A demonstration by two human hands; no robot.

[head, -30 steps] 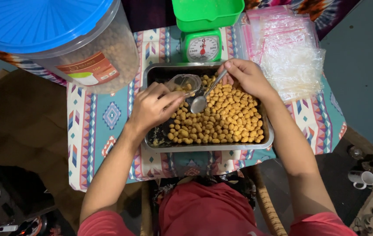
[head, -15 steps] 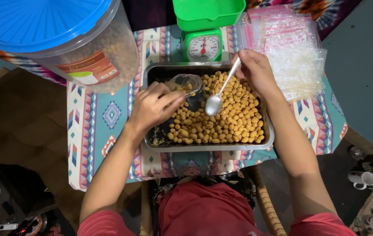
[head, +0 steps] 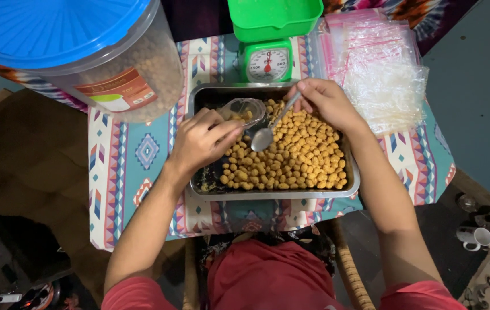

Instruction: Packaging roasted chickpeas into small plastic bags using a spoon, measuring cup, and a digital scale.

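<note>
Head view, looking down at small table with patterned cloth (head: 124, 172). Left hand (head: 199, 140) over left part of steel tray (head: 268, 194), fingers curled around small clear plastic bag (head: 245, 109), mouth of bag held open and tilted toward tray middle; a few yellow-brown pieces visible inside bag. Right hand (head: 328, 103) at tray's far right edge, fingers pinched on handle of metal spoon (head: 268, 133). Spoon slanting down-left, bowl just below bag mouth, above the coated nuts (head: 294, 158); whether bowl loaded cannot tell. Nuts round, golden, piled across middle and right of tray; left strip of tray mostly bare with dark crumbs. Bag and spoon both over tray, bag near its far left corner, spoon bowl just beside bag opening, not clearly touching.

Behind tray: green kitchen scale (head: 267, 60) with round dial and green pan on top, just beyond tray's far edge. Right of scale: stack of clear zip bags (head: 380, 74) with pink strips, lying on cloth, close to right hand. Far left: big clear container with blue lid (head: 55, 34), filled with brownish contents, overlapping table corner. Red clothing at bottom, between forearms. White mug (head: 474, 236) on floor at lower right, well apart from table.
</note>
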